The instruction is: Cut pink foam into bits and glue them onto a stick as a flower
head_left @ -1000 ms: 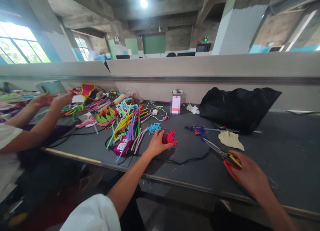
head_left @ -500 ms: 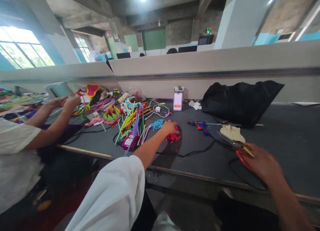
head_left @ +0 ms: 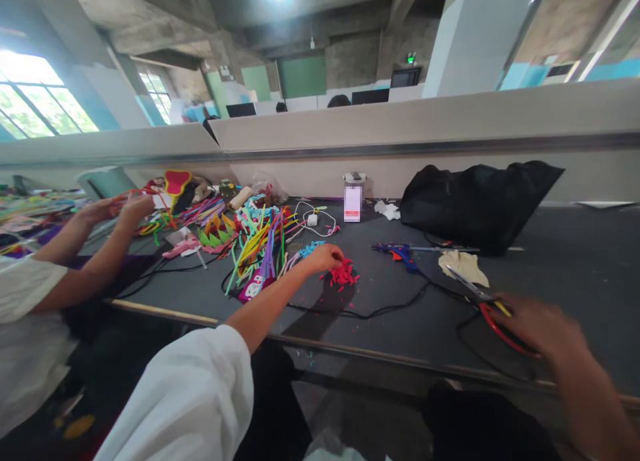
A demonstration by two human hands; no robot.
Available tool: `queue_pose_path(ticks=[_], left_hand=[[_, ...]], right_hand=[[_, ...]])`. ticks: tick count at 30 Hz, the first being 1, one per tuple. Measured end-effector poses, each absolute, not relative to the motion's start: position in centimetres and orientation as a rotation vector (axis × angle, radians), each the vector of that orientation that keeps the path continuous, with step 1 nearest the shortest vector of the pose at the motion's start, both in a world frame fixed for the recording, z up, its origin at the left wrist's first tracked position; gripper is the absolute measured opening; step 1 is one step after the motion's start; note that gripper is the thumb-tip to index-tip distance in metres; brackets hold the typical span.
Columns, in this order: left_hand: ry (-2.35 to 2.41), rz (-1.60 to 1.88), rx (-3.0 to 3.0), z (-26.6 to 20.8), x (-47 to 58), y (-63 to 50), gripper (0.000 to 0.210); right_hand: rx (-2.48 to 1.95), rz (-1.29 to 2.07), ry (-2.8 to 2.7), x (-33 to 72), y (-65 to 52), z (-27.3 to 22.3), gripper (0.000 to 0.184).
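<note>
My left hand (head_left: 326,256) is at the upper left side of a small heap of red cut pieces (head_left: 343,274). Its fingers are bent down and drawn together; whether a piece is between them is too small to make out. Behind that hand lies a pile of blue cut pieces (head_left: 311,248), partly covered by it. On the right, my right hand (head_left: 543,324), slightly blurred, grips scissors (head_left: 470,284) by their red and yellow handles. The blades point up and left, close to a crumpled cream cloth (head_left: 464,266).
Colourful pipe cleaners (head_left: 267,244) lie in a bundle left of my left arm. A blue glue gun (head_left: 403,256) rests mid-table, its black cable (head_left: 375,309) running across the surface. Behind are a black bag (head_left: 475,208) and a white charger cable (head_left: 323,216). Another person's hands (head_left: 117,208) work at far left.
My left hand has drawn back leftward from the red pieces, uncovering the heap. My right hand has shifted slightly right with the scissors. The whole view has turned a little.
</note>
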State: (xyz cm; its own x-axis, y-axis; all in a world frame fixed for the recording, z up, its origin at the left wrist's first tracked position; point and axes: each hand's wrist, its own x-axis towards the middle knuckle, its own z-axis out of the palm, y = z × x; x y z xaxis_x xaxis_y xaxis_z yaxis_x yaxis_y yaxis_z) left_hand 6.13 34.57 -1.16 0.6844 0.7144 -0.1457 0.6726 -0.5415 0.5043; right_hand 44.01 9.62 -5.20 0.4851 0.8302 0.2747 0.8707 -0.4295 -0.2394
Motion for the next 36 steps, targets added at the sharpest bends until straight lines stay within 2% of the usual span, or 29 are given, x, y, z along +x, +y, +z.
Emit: queue_pose_path(ticks=[2,5,8,10,14,19,22,26,31,36], left_hand=[[1.056,0.091,2.369,-1.1,5.3,33.9,0.026],[1.074,0.065,2.395,-1.1,4.7,33.4,0.058],[1.120,0.011,2.406,-1.2,4.7,33.5,0.092],[1.147,-0.025,2.402,-1.4,5.1,33.5,0.100],[1.157,-0.037,2.398,-1.8,6.1,33.6,0.085],[1.166,-0.006,2.336,-2.5,6.8,33.3,0.051],[1.168,0.044,2.294,-2.5,6.9,33.6,0.039],[1.159,0.086,2.291,-1.5,7.4,35.1,0.040],[1.206,-0.023,2.337,-0.7,7.7,37.2,0.046],[1.214,-0.121,2.428,-0.5,6.6,37.8,0.070]], right_hand=[[-2.408,-0.083,-1.506,42.2,10.5,-3.8,0.030],[-2.232,0.044,-1.726,37.3,13.6,-2.1,0.043],[-2.037,0.265,-1.944,31.1,18.0,-1.9,0.043],[-1.973,0.380,-2.038,27.4,20.9,-2.4,0.046],[-1.928,0.537,-2.132,23.0,25.4,-3.6,0.036],[-1.900,0.720,-2.132,21.4,28.2,-4.3,0.035],[-1.912,0.793,-2.082,21.4,28.9,-4.4,0.035],[-1.907,0.864,-2.032,22.0,30.1,-4.0,0.035],[-1.920,0.868,-2.026,23.3,32.1,-3.8,0.035],[-1.963,0.818,-2.063,25.3,32.7,-4.2,0.035]])
